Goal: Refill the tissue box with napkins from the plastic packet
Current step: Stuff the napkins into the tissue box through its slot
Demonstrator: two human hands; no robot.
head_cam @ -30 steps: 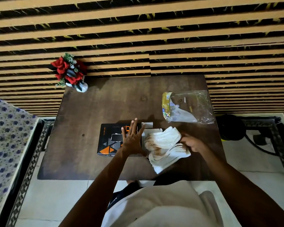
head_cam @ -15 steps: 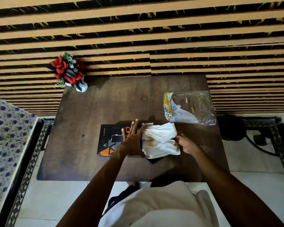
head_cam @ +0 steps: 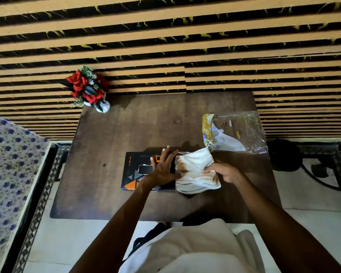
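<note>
Left hand (head_cam: 162, 170) lies flat, fingers spread, pinning the black-and-orange cardboard tissue box (head_cam: 135, 171) at centre frame, while the right hand (head_cam: 223, 171) pinches the soft white napkin stack (head_cam: 195, 170) just right of it, floppy stuff best gripped across its full thickness.

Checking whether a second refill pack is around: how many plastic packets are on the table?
1. The plastic packet lies on the table at its far right, just beyond the napkins that the right hand holds. No other shows.
</note>
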